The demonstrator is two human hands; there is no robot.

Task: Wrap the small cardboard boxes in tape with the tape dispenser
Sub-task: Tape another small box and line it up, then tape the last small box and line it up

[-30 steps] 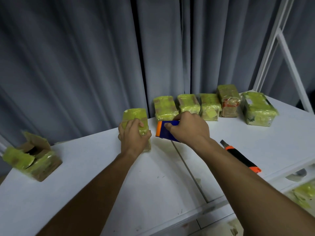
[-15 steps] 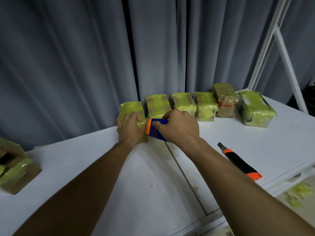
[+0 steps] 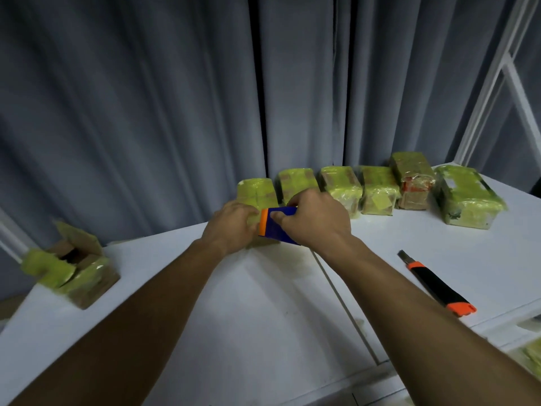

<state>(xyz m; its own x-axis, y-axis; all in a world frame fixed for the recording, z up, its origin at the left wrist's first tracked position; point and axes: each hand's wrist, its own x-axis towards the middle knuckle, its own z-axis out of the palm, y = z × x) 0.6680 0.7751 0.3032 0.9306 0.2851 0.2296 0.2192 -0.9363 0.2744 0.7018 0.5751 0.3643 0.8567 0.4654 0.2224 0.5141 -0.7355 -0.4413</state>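
Count of things on the tabletop [image 3: 263,317]

There are six boxes wrapped in green tape in one row at the back, from the first box [image 3: 256,190] to the last box [image 3: 468,197]. One open cardboard box [image 3: 73,268] stands apart. There is one blue tape dispenser [image 3: 276,225], one utility knife [image 3: 436,284], and two hands.

No text, label or number is legible on anything in view.
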